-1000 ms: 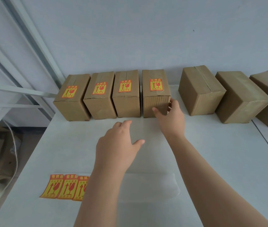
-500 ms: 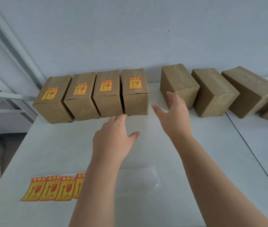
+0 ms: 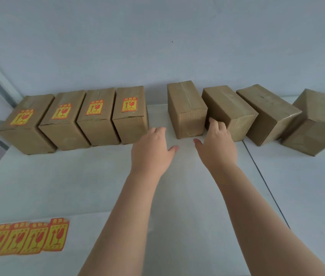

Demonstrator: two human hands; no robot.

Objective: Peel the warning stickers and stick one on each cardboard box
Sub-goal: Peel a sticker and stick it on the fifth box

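Observation:
Several cardboard boxes stand in a row along the wall. The left ones, such as the fourth labelled box [image 3: 130, 116], carry a yellow and red warning sticker on top. The plain box [image 3: 186, 108] just right of the gap has no sticker, nor do the boxes beyond it. My left hand [image 3: 152, 151] hovers open in front of the gap, holding nothing. My right hand [image 3: 216, 145] is open, its fingers reaching the lower right corner of the plain box. A strip of several warning stickers [image 3: 25, 239] lies on the table at the near left.
The white table [image 3: 78, 186] meets a second table at a seam [image 3: 265, 184] on the right. A tilted box [image 3: 316, 124] ends the row at the far right. A clear backing sheet [image 3: 117, 226] lies beside the stickers. The wall stands right behind the boxes.
Both hands left the fourth labelled box and moved right toward the plain box. My view swung right, bringing more unlabelled boxes into sight.

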